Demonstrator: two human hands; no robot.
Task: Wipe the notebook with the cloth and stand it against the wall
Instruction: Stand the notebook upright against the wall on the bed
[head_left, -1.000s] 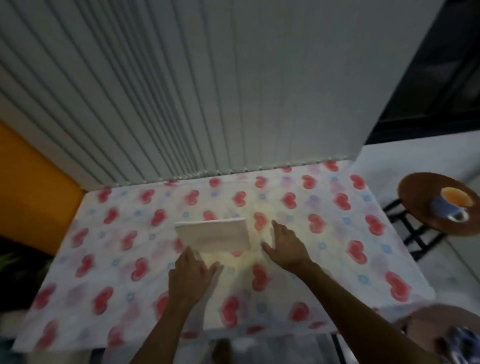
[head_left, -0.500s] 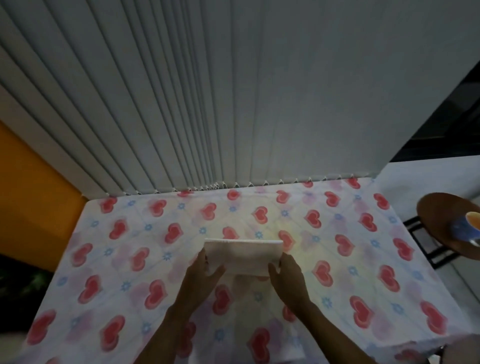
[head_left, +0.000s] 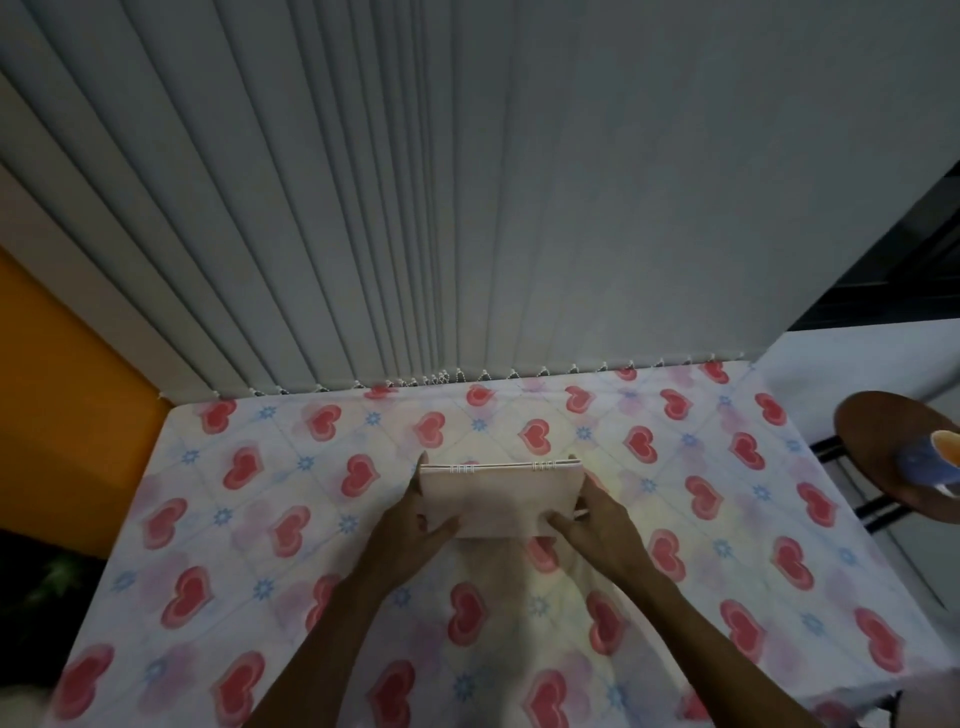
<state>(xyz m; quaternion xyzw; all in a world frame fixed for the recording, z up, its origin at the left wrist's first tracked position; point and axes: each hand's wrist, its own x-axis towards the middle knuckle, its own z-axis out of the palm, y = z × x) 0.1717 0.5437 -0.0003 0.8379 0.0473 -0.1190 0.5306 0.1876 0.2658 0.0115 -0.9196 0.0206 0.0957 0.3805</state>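
Notebook is mid-table, tilted up w/ the spiral edge on top and the plain pale cover toward the camera. Can't tell if its lower edge rests on the table. L hand grasps the 9 o'clock end, thumb on the front and fingers wrapped behind. R hand grasps the 3 o'clock end the same way, thumb across the lower corner. Blinds, which look to serve as the wall, hang at 12 o'clock, well apart from the notebook.

Step in hand, by my read: take it to 12 o'clock and stand it. To do it well:
- Keep both ends held evenly so it doesn't twist.
- Set the lower edge down near the blinds' foot first, then tip the spiral edge back till it leans.
- Slats look loose and may give, so lean it gently.
- It could slide on the table, so let go one hand at a time.

No cloth that I can make out, so can't judge if wiping is done.

Writing: none readable, and no brand or label shows on the cover. Stool w/ cup is at 3 o'clock, off the table.
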